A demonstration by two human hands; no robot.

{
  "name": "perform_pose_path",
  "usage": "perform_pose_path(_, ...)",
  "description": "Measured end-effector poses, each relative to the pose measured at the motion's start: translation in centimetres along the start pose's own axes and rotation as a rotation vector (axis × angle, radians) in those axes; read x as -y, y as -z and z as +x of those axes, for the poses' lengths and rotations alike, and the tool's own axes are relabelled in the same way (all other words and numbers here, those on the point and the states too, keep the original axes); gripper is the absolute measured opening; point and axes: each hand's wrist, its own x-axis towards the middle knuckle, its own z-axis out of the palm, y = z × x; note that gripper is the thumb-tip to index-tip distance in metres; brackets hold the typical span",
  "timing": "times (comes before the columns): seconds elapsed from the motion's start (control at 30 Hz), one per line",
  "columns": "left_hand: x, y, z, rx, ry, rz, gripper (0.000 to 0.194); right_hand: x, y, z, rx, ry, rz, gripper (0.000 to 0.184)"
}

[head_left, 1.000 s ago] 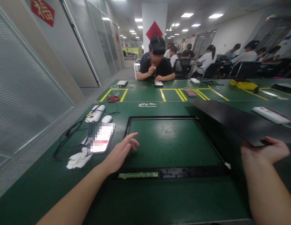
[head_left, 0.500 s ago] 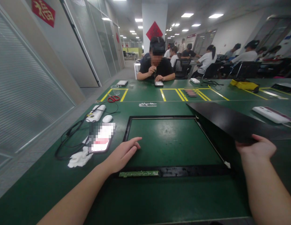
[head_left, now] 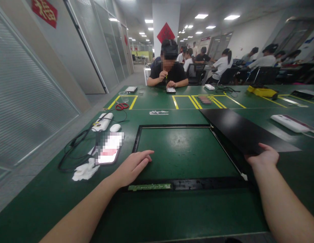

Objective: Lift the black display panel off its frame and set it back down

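A black rectangular frame (head_left: 175, 126) lies flat on the green table, with a green circuit board strip (head_left: 149, 187) along its near bar. My left hand (head_left: 136, 165) rests at the frame's left near corner, fingers stretched out and holding nothing. To the right, my right hand (head_left: 265, 158) grips the near edge of a thin black panel (head_left: 237, 130). Thumb on top, the other fingers are hidden underneath. The panel is tilted, its near edge raised, and it overlaps the region just beyond the frame's right side. A small white piece (head_left: 244, 176) sits at the frame's right near corner.
Left of the frame lie a phone (head_left: 110, 148), crumpled tissue (head_left: 85, 169), a white mouse (head_left: 115, 128), a power strip (head_left: 102, 122) with black cable, and red scissors (head_left: 121, 106). White strips (head_left: 159, 112) lie beyond. A co-worker (head_left: 168, 71) sits opposite. Another white device (head_left: 290, 123) is at right.
My right hand has moved left and slightly down with the black panel, which now lies flatter and shows more of its top face. My left hand stays in place.
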Motion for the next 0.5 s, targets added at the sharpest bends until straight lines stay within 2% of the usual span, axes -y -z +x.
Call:
perform_pose_path(0.3,0.2,-0.2,0.0,0.001,0.02,0.024,0.047,0.0,-0.3,-0.1,-0.059,-0.022,-0.029,0.024)
perform_pose_path(0.4,0.4,-0.3,0.0,-0.025,0.028,-0.025,0.044,0.5,-0.8,-0.8,-0.083,0.072,-0.028,0.027)
perform_pose_path(0.5,0.5,-0.3,0.0,-0.047,0.075,-0.149,0.042,1.1,-1.3,-2.1,-0.024,0.179,-0.014,0.025)
